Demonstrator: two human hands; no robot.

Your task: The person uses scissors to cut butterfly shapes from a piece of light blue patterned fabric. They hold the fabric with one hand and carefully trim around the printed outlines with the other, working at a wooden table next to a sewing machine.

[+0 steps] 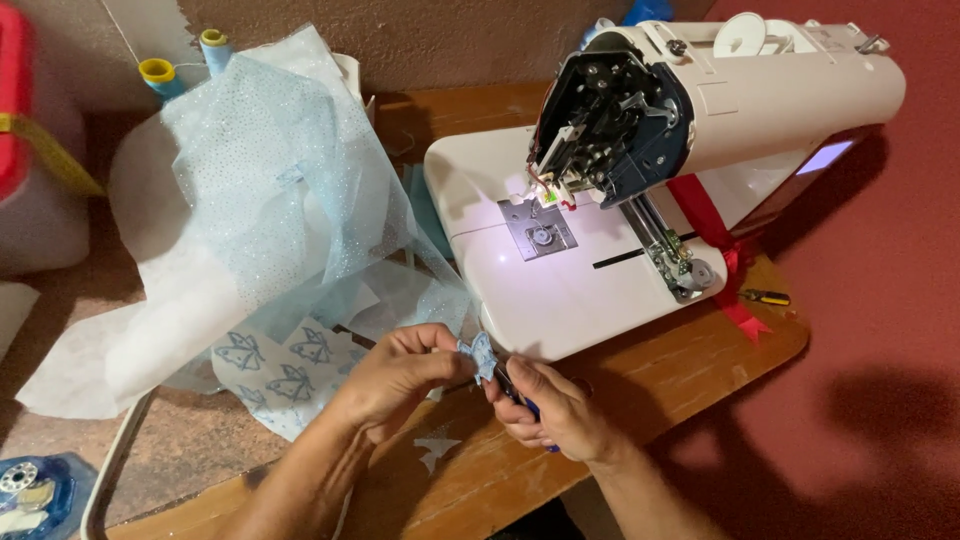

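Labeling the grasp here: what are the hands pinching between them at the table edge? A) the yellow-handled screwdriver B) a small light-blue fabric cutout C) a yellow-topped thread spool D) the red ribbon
B: the left hand and right hand meet on a small light-blue fabric cutout in front of the sewing machine; the right hand also grips a blue-handled tool.
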